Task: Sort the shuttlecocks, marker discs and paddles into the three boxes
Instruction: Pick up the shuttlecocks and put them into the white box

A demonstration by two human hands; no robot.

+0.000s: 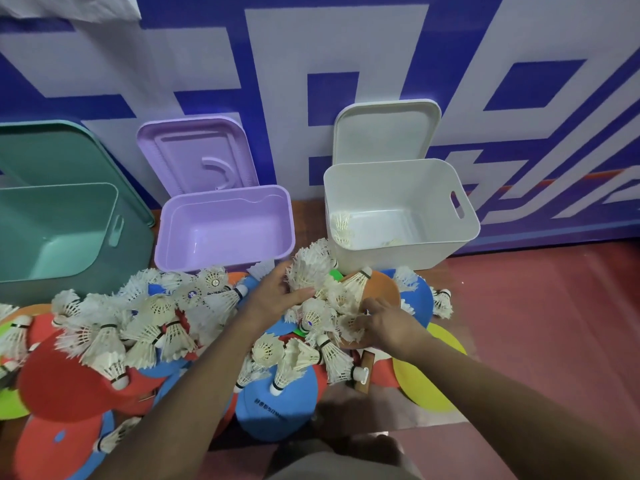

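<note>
Gripping shuttlecocks (309, 271), left hand (275, 299) sits near right hand (385, 329).

Three boxes (166, 220), three lids (197, 154), dozens of shuttlecocks (104, 351), many discs (59, 386).

A big wall (381, 46) stands along the far edge of the floor (554, 323). It is covered in big blue and white shapes, like blocks and stripes. Low on the right, a thin orange stripe (571, 178) runs across it. The floor is red-pink and smooth, with a paler band (502, 434) near the front. Something white and crinkly (69, 6) hangs at the wall's top left corner. The light is soft.
</note>
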